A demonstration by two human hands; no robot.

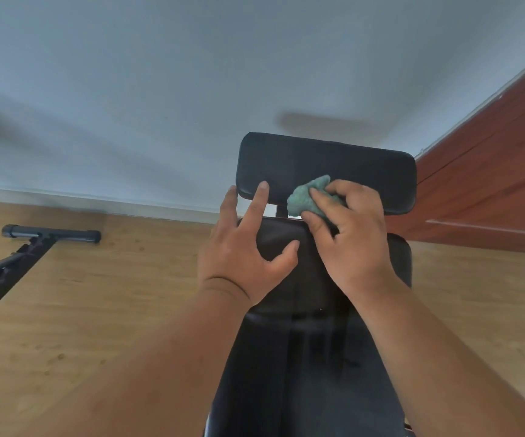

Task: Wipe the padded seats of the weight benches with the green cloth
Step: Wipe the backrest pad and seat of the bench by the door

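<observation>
The cloth (305, 197) was bunched under the curled right fingers (324, 200) on the top pad (327, 159). The left hand (248, 247), fingers spread, steadied the bench (286, 247). Firmer, overlapping strokes would probably be needed.

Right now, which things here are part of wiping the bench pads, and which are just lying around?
Part of the job:
green cloth, gripped by the right hand
head pad
back pad
left hand, steadying the pads

Lying about:
black metal frame on the floor
wooden door
</observation>
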